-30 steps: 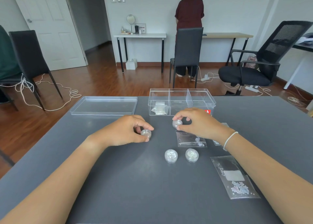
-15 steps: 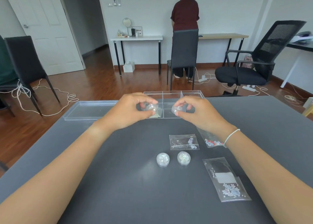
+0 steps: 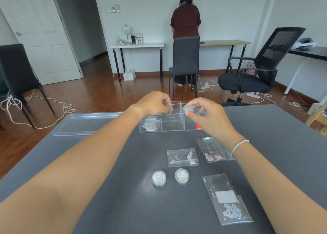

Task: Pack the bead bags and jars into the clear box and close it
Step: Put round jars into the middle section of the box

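Note:
The clear divided box [image 3: 172,126] stands open on the grey table, a small bag [image 3: 150,126] lying in its left compartment. My left hand [image 3: 152,103] holds a small bead jar [image 3: 170,109] above the box's middle section. My right hand [image 3: 205,115] grips another bead jar [image 3: 187,109] over the right part of the box. Two more jars [image 3: 159,178] [image 3: 181,175] sit on the table in front of me. Three bead bags lie to the right: one with pale flowers [image 3: 182,157], one with red and white beads [image 3: 213,149], and a longer one [image 3: 227,199].
The box's clear lid [image 3: 85,123] lies flat to the left of the box. Beyond the table edge are a wooden floor with cables, a black office chair [image 3: 256,74], a dark chair [image 3: 184,62] and a person standing at a desk, back turned.
Both hands lifted a jar each off the table and carried them forward over the open box. The head view shifted slightly.

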`<action>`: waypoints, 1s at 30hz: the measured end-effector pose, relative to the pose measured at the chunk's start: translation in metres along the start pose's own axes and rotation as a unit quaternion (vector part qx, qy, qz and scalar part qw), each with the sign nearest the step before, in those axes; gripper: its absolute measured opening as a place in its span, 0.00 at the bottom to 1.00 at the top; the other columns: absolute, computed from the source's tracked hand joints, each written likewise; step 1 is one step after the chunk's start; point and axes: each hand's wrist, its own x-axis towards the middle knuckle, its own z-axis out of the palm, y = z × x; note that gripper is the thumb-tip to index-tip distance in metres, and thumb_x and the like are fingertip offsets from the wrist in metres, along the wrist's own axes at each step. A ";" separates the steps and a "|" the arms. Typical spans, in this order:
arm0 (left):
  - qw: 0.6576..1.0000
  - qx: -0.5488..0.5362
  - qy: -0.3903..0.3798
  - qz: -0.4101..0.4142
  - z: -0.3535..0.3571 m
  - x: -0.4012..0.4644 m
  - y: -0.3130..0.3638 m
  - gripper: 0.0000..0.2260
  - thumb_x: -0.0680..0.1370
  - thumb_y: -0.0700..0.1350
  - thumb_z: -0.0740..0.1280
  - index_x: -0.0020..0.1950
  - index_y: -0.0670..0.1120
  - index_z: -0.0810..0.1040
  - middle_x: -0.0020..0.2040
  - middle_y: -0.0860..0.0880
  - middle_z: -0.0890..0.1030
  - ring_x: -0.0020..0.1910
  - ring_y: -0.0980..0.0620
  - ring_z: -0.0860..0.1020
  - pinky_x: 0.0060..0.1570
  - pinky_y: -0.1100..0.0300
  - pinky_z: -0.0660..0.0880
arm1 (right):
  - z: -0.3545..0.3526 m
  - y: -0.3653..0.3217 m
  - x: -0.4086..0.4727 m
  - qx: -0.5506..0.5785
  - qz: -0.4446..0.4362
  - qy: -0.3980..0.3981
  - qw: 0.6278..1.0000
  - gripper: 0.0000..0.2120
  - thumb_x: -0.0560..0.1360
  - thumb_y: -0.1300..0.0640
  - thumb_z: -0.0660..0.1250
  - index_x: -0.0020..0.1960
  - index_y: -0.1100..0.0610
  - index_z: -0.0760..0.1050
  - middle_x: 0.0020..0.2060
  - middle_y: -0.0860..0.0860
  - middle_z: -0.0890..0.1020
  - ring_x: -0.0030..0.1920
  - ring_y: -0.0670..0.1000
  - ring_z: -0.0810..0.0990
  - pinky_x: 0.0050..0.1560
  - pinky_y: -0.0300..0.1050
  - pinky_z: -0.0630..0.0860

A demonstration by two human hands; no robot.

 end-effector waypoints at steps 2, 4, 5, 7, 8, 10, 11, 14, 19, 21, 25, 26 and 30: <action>0.999 0.042 -0.017 -0.006 0.002 0.004 -0.001 0.04 0.68 0.46 0.72 0.41 0.49 0.79 0.45 0.51 0.79 0.45 0.51 0.76 0.43 0.58 0.70 | -0.001 0.002 0.001 -0.002 0.005 0.000 1.000 0.07 0.71 0.54 0.68 0.44 0.43 0.73 0.40 0.32 0.73 0.43 0.41 0.72 0.41 0.31 0.66; 0.995 0.092 -0.031 -0.012 0.002 0.007 0.000 0.04 0.68 0.47 0.72 0.40 0.50 0.78 0.44 0.53 0.78 0.45 0.50 0.76 0.41 0.58 0.69 | -0.001 0.003 0.001 -0.006 0.006 -0.001 1.000 0.07 0.71 0.54 0.68 0.44 0.43 0.73 0.40 0.32 0.73 0.43 0.42 0.72 0.41 0.31 0.67; 0.993 0.115 -0.036 -0.015 0.002 0.008 0.002 0.04 0.68 0.48 0.72 0.40 0.51 0.78 0.44 0.53 0.78 0.45 0.50 0.76 0.40 0.58 0.68 | -0.002 0.004 0.001 -0.007 0.005 -0.001 1.000 0.06 0.71 0.54 0.68 0.44 0.43 0.73 0.40 0.32 0.73 0.43 0.42 0.72 0.41 0.32 0.67; 0.989 0.139 -0.047 -0.019 0.002 0.011 0.005 0.04 0.68 0.48 0.71 0.39 0.51 0.78 0.44 0.53 0.78 0.45 0.49 0.76 0.38 0.59 0.68 | -0.001 0.003 0.002 -0.008 0.003 -0.002 1.000 0.06 0.71 0.53 0.69 0.44 0.43 0.74 0.40 0.34 0.74 0.43 0.42 0.72 0.40 0.31 0.66; 0.988 0.144 -0.052 -0.020 0.003 0.012 0.006 0.04 0.68 0.48 0.71 0.39 0.51 0.77 0.44 0.52 0.79 0.46 0.49 0.77 0.38 0.59 0.68 | -0.001 0.003 0.002 -0.009 0.002 -0.003 1.000 0.06 0.71 0.53 0.69 0.44 0.44 0.74 0.40 0.35 0.74 0.43 0.42 0.72 0.41 0.31 0.66; 0.985 0.157 -0.060 -0.025 0.005 0.013 0.007 0.04 0.69 0.47 0.71 0.39 0.50 0.77 0.46 0.52 0.79 0.47 0.49 0.77 0.37 0.59 0.68 | -0.001 0.003 0.002 -0.011 0.000 -0.005 1.000 0.05 0.71 0.53 0.69 0.45 0.44 0.74 0.41 0.37 0.76 0.44 0.44 0.72 0.41 0.31 0.67; 0.984 0.163 -0.063 -0.028 0.006 0.014 0.007 0.04 0.69 0.47 0.71 0.40 0.50 0.78 0.46 0.52 0.80 0.47 0.49 0.77 0.37 0.59 0.67 | -0.001 0.003 0.002 -0.011 0.000 -0.006 1.000 0.05 0.71 0.53 0.69 0.45 0.44 0.74 0.41 0.38 0.76 0.44 0.45 0.73 0.41 0.32 0.67; 0.983 0.168 -0.068 -0.039 0.007 0.015 0.008 0.04 0.70 0.46 0.71 0.42 0.48 0.79 0.48 0.51 0.81 0.48 0.49 0.77 0.36 0.60 0.67 | -0.001 0.003 0.001 -0.014 0.002 -0.009 1.000 0.06 0.71 0.53 0.68 0.45 0.44 0.74 0.42 0.38 0.76 0.44 0.46 0.73 0.41 0.33 0.67; 0.981 0.174 -0.061 -0.050 0.007 0.014 0.010 0.04 0.70 0.43 0.69 0.43 0.47 0.80 0.49 0.50 0.81 0.48 0.48 0.78 0.37 0.60 0.68 | 0.000 0.003 0.001 -0.020 0.003 -0.015 1.000 0.05 0.71 0.52 0.68 0.47 0.46 0.76 0.44 0.41 0.77 0.44 0.47 0.73 0.41 0.35 0.68; 0.982 0.174 -0.049 -0.053 0.008 0.013 0.009 0.03 0.70 0.42 0.68 0.42 0.47 0.80 0.48 0.50 0.82 0.47 0.47 0.78 0.38 0.59 0.68 | 0.000 0.003 0.000 -0.022 0.005 -0.015 1.000 0.06 0.71 0.52 0.68 0.47 0.46 0.76 0.44 0.41 0.78 0.44 0.47 0.73 0.42 0.38 0.68; 0.995 0.093 -0.014 -0.045 0.006 0.008 0.005 0.05 0.71 0.42 0.65 0.41 0.50 0.80 0.45 0.52 0.81 0.47 0.49 0.78 0.44 0.58 0.73 | 0.001 0.003 0.000 -0.022 0.007 -0.017 1.000 0.06 0.71 0.52 0.68 0.47 0.47 0.76 0.44 0.42 0.78 0.45 0.48 0.74 0.45 0.41 0.69; 0.997 0.062 -0.001 -0.038 0.004 0.004 0.003 0.05 0.71 0.43 0.65 0.41 0.50 0.80 0.45 0.53 0.80 0.48 0.50 0.78 0.46 0.57 0.73 | 0.001 0.004 -0.001 -0.023 0.006 -0.017 1.000 0.06 0.71 0.52 0.68 0.47 0.47 0.76 0.44 0.42 0.78 0.45 0.48 0.74 0.46 0.41 0.69; 0.997 -0.008 0.070 -0.023 -0.005 -0.014 -0.010 0.03 0.72 0.46 0.66 0.42 0.52 0.80 0.48 0.54 0.81 0.49 0.54 0.78 0.49 0.59 0.73 | 0.001 0.002 -0.001 -0.015 0.011 -0.020 1.000 0.06 0.71 0.52 0.69 0.47 0.47 0.76 0.43 0.40 0.77 0.46 0.49 0.74 0.47 0.42 0.68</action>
